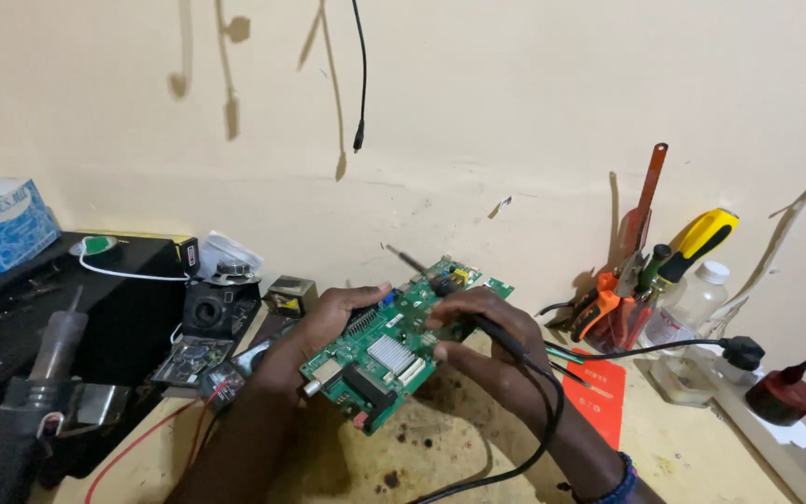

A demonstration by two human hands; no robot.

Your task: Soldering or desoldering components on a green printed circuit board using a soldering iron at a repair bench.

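We hold green circuit board (386, 347) tilted above workbench (440, 448) middle, near wall. Left hand (314, 334) pinches board's left edge; right hand (482, 331) clasps soldering iron (459, 303), tip on board.

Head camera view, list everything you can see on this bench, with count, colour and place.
circuit board: one, green, tilted up at centre, held between both hands
soldering iron: one, black with black cord, on the board's right side
tool holder with pliers and screwdrivers: one cluster, orange, yellow and green handles, right by the wall
clear bottle: one, white cap, beside the tools
red card: one, flat on the table, right
power strip: one, white, far right, plugs in it
tissue box: one, blue, far left
hot air gun: one, grey-black, lower left
left hand: grips the board's left edge
right hand: holds the soldering iron at the board
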